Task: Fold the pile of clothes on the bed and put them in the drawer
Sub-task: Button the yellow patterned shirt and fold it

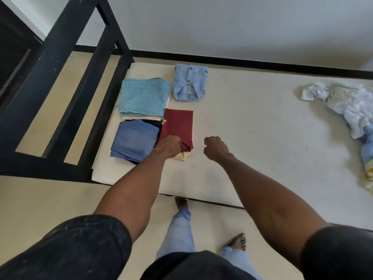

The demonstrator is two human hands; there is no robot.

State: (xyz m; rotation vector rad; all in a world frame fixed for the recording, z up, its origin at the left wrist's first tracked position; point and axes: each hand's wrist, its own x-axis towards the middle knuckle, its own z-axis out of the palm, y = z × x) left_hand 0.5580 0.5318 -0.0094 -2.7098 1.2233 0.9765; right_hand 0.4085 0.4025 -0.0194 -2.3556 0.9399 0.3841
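Folded clothes lie on the left end of the cream mattress point(252, 126): a teal patterned piece point(144, 97), a light blue buttoned shirt point(189, 82), blue jeans point(134, 138), and a maroon garment point(178, 126) on top of a pale yellow one point(182, 155). My left hand point(168, 146) hovers with curled fingers over the maroon garment's near left corner; the back of the hand hides whether it pinches cloth. My right hand point(215, 147) is a loose fist above bare mattress just right of the maroon garment, holding nothing. An unfolded pile point(351, 110) of white and blue clothes lies at the right edge.
A black bed frame point(80, 81) with open slats runs along the left of the mattress. A white wall with a black skirting strip point(242, 62) is behind the bed. My bare feet point(238, 242) stand on the cream floor at the bed's near edge.
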